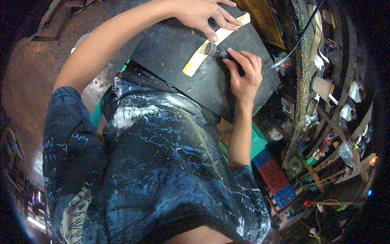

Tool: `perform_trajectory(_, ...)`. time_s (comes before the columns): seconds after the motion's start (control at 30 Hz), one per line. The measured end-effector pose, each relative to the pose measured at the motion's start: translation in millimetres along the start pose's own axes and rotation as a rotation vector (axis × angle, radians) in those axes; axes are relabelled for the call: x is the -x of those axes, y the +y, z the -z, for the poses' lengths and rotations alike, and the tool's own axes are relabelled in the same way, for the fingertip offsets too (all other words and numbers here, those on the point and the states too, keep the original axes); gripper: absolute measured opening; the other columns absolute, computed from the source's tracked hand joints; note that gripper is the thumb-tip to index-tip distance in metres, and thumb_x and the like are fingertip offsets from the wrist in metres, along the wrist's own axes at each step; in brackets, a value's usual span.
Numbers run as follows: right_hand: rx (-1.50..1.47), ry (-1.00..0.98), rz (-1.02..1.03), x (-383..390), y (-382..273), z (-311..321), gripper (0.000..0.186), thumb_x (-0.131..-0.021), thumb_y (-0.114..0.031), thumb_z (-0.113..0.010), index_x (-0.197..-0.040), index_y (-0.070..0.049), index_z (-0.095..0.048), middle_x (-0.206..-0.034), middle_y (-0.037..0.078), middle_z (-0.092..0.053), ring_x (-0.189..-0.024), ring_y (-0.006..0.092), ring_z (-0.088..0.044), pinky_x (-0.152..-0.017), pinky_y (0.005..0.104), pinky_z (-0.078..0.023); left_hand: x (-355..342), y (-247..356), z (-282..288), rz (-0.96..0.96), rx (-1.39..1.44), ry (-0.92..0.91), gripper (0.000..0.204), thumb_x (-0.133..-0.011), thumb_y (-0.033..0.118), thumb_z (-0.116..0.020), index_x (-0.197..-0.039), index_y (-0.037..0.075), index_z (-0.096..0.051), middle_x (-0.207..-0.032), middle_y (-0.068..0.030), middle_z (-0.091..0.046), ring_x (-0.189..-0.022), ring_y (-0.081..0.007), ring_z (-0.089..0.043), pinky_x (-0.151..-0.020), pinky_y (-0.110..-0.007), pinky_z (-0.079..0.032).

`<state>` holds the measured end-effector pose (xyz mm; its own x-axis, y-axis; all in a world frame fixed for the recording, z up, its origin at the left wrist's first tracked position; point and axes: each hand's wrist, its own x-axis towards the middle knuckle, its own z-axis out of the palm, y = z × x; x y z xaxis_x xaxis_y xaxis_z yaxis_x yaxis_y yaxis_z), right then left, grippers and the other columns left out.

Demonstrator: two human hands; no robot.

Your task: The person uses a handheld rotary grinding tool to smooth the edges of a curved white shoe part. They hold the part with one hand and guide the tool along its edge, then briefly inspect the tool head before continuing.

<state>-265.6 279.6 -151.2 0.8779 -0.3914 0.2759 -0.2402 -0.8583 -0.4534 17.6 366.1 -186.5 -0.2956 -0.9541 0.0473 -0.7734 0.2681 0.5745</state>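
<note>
A pale, slightly curved wooden strip [198,60] lies across a dark flat board [178,44]. My left hand [205,18] holds the strip down near its far end, thumb and fingertips pressed on the wood and spread apart. In my right hand [247,75] is a slim black rotary tool [220,53], pinched between thumb and fingers. Its round grey head [211,49] touches or sits just over the middle of the strip; the exact contact cannot be made out. A black flexible cable [284,59] runs from behind my right hand toward the upper right.
The board rests in front of my lap, with a green plastic edge [258,140] showing beneath. To the right stand a rough wooden post [302,81] and cluttered shelving with papers and scraps. A blue and red woven panel [274,177] lies below right. Brown floor [36,93] spreads out left.
</note>
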Motion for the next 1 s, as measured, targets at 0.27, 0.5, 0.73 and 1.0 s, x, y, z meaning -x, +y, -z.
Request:
perform_trajectory(0.27, -0.057, -0.08, -0.007, 6, -9, 0, 0.04, -0.076, -0.008, -0.093, -0.116, -0.012, -0.086, -0.106, 0.008, -0.076, -0.1, 0.0276, -0.068, -0.09, 0.0389, -0.053, -3, -4, -5, -0.023, -0.006, 0.027, 0.071, -0.09, 0.059, -0.076, -0.152, 0.026, -0.069, -0.172, 0.0043, -0.05, -0.168, -0.0376, -0.021, -0.133, -0.067, -0.005)
perform_trajectory(0.5, -0.05, -0.076, 0.021, 11, -14, -1, 0.043, -0.074, -0.008, -0.094, -0.116, -0.012, -0.085, -0.106, 0.008, -0.075, -0.1, 0.0273, -0.068, -0.09, 0.0397, -0.053, -2, -3, -4, -0.019, -0.009, 0.016, 0.072, -0.09, 0.06, -0.076, -0.153, 0.025, -0.069, -0.172, 0.0044, -0.05, -0.168, -0.0377, -0.021, -0.133, -0.067, -0.005)
perform_trajectory(0.73, -0.059, -0.12, 0.047, 15, -20, 5, 0.042, -0.075, -0.008, -0.094, -0.115, -0.013, -0.085, -0.105, 0.006, -0.075, -0.1, 0.0266, -0.067, -0.091, 0.0395, -0.052, 0, -1, 0, -0.028, 0.015, 0.033, 0.072, -0.09, 0.06, -0.076, -0.152, 0.025, -0.069, -0.172, 0.0044, -0.05, -0.168, -0.0375, -0.021, -0.133, -0.067, -0.005)
perform_trajectory(1.0, -0.056, -0.175, 0.096, 19, -28, 11, 0.04, -0.075, -0.008, -0.092, -0.114, -0.014, -0.085, -0.105, 0.005, -0.074, -0.1, 0.0268, -0.067, -0.091, 0.0402, -0.05, 0, 1, 3, -0.013, 0.038, 0.016, 0.071, -0.09, 0.059, -0.077, -0.152, 0.025, -0.069, -0.172, 0.0049, -0.05, -0.168, -0.0369, -0.021, -0.133, -0.067, -0.004)
